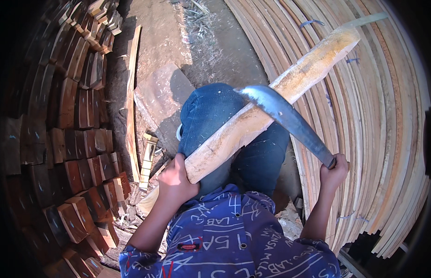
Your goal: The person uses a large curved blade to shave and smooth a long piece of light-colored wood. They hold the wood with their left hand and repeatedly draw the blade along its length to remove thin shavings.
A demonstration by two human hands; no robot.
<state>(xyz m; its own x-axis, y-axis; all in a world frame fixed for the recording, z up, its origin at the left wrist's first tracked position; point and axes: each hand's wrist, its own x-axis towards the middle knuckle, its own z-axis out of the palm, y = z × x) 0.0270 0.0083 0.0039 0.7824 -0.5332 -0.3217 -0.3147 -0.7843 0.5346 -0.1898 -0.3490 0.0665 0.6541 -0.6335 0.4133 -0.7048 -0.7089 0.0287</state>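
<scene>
My left hand [177, 181] is closed round the near end of a long, roughly hewn piece of pale wood [312, 65]. The wood slants up and to the right across my legs, its far end over the stacked strips. In my right hand [334, 170] is the handle of a machete [289, 118] with a broad, slightly curved blade. The blade lies across the middle of the wood as seen from above. Whether its edge touches the wood I cannot tell.
Many long, thin wooden strips [373, 153] are stacked at the right, tied with blue bands. Piled wooden blocks [69, 102] fill the left side. A narrow plank [132, 106] and a flat slab [160, 92] lie on the ground ahead. Wood chips are scattered about.
</scene>
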